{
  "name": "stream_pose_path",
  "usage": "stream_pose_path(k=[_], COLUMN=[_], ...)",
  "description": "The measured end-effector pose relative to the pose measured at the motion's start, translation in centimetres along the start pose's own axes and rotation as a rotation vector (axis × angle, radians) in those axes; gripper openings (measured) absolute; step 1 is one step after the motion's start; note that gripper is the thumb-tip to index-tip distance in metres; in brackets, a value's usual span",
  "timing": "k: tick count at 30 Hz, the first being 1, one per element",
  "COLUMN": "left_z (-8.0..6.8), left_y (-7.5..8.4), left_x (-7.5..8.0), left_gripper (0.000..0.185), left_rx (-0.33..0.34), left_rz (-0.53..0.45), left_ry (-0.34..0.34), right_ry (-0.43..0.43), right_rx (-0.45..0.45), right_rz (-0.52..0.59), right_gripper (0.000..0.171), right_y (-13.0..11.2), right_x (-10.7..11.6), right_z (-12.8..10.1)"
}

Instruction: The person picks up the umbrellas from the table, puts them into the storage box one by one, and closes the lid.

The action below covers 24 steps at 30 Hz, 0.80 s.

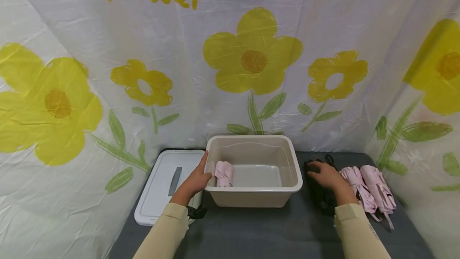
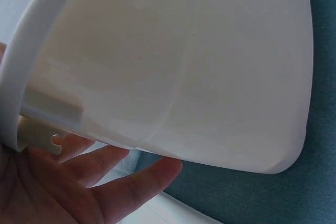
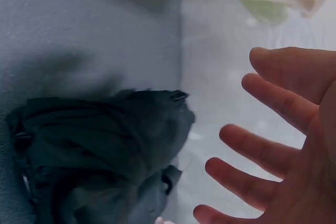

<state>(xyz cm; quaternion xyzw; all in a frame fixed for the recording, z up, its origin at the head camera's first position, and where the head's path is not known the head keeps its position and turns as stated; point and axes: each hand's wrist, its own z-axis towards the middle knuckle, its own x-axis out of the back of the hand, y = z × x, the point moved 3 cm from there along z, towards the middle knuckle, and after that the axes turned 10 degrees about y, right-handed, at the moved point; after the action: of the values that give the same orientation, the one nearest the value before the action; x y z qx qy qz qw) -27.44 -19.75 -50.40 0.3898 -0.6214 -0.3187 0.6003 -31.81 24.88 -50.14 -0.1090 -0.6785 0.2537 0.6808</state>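
A beige plastic storage bin stands in the middle of the table. My left hand holds its left rim, the thumb over the edge and the fingers along the outer wall, as the left wrist view shows. Inside the bin at the left lies a pink folded umbrella. Right of the bin, my right hand hovers with spread fingers over black folded umbrellas; nothing is in its palm. Two more pink folded umbrellas lie side by side to its right, with their straps toward me.
A white lid with a grey handle lies left of the bin, partly under my left forearm. The dark grey table backs onto a white curtain painted with yellow flowers.
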Motion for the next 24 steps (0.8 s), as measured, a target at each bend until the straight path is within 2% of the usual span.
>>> stream_pose_path(k=[8, 16, 24], left_z=[-0.3, -0.6, -0.2], left_y=[0.4, 0.5, 0.4], left_x=[0.1, 0.5, 0.1], left_gripper=[0.082, 0.084, 0.084], left_rx=[-0.017, -0.025, -0.014], left_rz=[-0.007, -0.009, 0.019], left_ry=[-0.001, 0.021, -0.026], right_ry=[-0.001, -0.028, -0.045], right_rx=[-0.033, -0.138, -0.170], right_rz=[0.005, -0.037, -0.069], right_gripper=[0.048, 0.053, 0.049], right_y=[1.2, 1.2, 2.3], right_x=[-1.3, -2.3, -3.3], right_z=[0.3, 0.7, 0.6])
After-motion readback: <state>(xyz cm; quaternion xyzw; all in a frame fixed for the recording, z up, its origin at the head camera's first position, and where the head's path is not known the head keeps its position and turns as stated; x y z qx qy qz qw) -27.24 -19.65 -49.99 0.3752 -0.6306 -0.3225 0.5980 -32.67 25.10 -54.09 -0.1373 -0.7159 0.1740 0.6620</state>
